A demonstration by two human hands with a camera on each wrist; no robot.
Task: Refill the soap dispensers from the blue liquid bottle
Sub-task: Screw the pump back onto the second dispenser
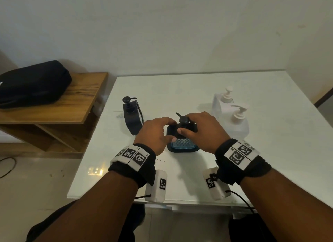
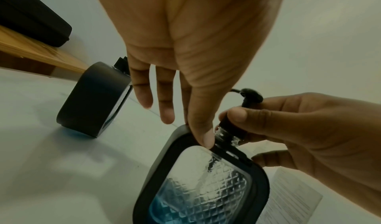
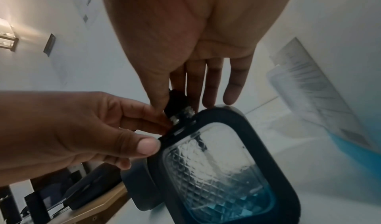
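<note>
The right hand (image 1: 201,132) pinches the black pump collar (image 2: 233,126) of the near dispenser (image 1: 182,142) between thumb and fingers, right at the clear threaded neck, with the pump head (image 1: 183,119) rising above the knuckles. The left hand (image 1: 155,133) grips the dispenser's black frame at its top left corner, thumb on the front edge and fingers curled over the shoulder; the wrist view shows its remaining fingers hanging straight behind the frame. The dispenser stands upright on the white table (image 1: 270,151), just ahead of both wrists; its faceted clear window holds a shallow layer of blue liquid at the bottom and is otherwise see-through. To the left of this dispenser and slightly farther back stands a second black dispenser (image 1: 132,115), pump fitted, apart from the hands. To the right of the near dispenser, just beyond the right hand, are two pale pump bottles (image 1: 232,115), one behind the other; the right wrist view shows blue liquid low in the nearer one (image 3: 350,146). Far left of the dispenser, a wooden side table (image 1: 54,106) carries a black zip case (image 1: 32,83).
</note>
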